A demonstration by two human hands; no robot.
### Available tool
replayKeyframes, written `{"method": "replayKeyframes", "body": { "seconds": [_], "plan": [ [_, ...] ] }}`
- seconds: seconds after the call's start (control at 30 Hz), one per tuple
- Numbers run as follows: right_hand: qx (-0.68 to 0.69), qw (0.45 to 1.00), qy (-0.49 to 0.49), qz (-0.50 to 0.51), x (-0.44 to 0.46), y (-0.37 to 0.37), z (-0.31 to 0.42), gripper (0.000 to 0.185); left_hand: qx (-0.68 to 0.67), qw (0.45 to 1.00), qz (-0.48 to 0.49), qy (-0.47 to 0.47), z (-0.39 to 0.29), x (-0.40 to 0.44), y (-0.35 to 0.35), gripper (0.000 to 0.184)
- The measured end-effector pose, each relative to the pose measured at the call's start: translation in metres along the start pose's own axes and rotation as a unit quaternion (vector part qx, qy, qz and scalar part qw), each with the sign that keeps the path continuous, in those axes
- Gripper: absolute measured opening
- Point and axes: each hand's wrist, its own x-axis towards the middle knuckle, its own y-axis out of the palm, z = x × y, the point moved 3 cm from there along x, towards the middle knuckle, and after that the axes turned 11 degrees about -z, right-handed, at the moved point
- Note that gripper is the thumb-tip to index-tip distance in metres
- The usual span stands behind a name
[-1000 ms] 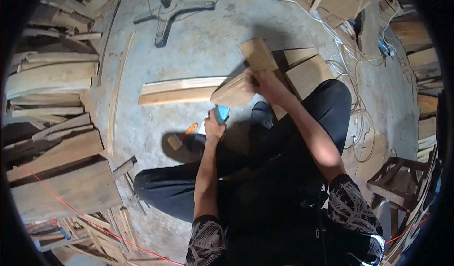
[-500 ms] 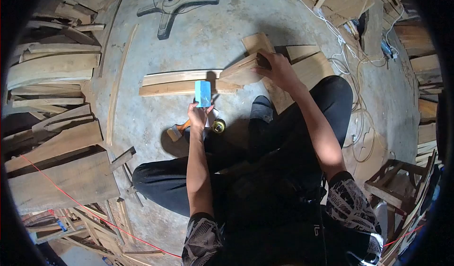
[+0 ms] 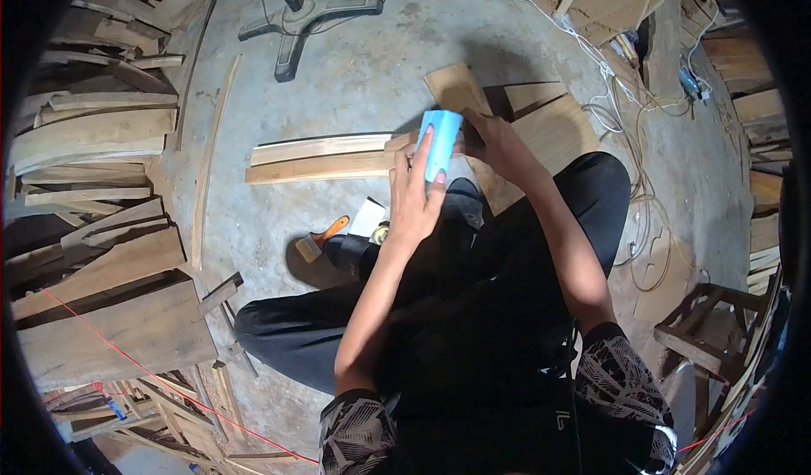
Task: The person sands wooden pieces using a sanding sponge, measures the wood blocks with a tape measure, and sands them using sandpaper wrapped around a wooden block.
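Note:
My left hand [image 3: 412, 200] is closed around a light-blue rectangular block [image 3: 441, 147], fingers along its side. The block is lifted in front of my right hand [image 3: 505, 150], which grips the end of a wooden board [image 3: 400, 142]. Most of that board is hidden behind the block and my left hand. Two long wooden strips [image 3: 317, 168] lie on the floor to the left. Wider wooden boards [image 3: 553, 133] rest by my right knee. Near my left foot are a paintbrush [image 3: 321, 240] with an orange handle, a white sheet [image 3: 367, 217] and a partly covered tape measure [image 3: 380, 234].
A dark cross-shaped stand base [image 3: 308, 19] stands on the concrete floor ahead. Stacked wood [image 3: 101, 129] lines the left side. White cables [image 3: 604, 74] and a tan hose [image 3: 646, 188] lie to the right, near a wooden stool [image 3: 701, 331].
My left hand has moved right and up with the blue block, from above the strips to the board in my right hand. The white sheet is now more exposed.

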Motion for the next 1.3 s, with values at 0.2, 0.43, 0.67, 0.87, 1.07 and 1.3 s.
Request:
{"method": "replayKeyframes", "body": {
  "seconds": [0.2, 0.43, 0.67, 0.87, 1.07, 1.3],
  "plan": [
    [-0.035, 0.991, -0.109, -0.075, -0.005, 0.006, -0.009, 0.058, 0.046, 0.969, -0.028, -0.242, 0.18, -0.033, 0.039, 0.057],
    [0.053, 0.996, -0.056, -0.05, 0.003, -0.001, -0.025, 0.05, -0.047, 0.994, 0.001, 0.101, 0.009, 0.006, 0.013, 0.062],
    [-0.015, 0.993, -0.094, -0.077, 0.001, -0.002, -0.024, 0.051, 0.047, 0.979, -0.081, -0.18, 0.128, 0.0, 0.046, 0.062],
    [0.003, 1.0, 0.013, -0.004, -0.001, 0.0, -0.047, 0.039, 0.048, 0.988, -0.029, 0.144, 0.001, 0.022, 0.025, 0.071],
    [0.082, 0.996, -0.037, -0.011, 0.004, -0.01, -0.017, 0.049, 0.063, 0.967, -0.04, -0.245, 0.167, -0.005, 0.042, 0.055],
    [0.068, 0.991, -0.119, -0.005, -0.007, 0.007, -0.007, 0.052, -0.053, 0.999, 0.002, -0.012, 0.011, 0.037, -0.013, 0.043]
  ]
}}
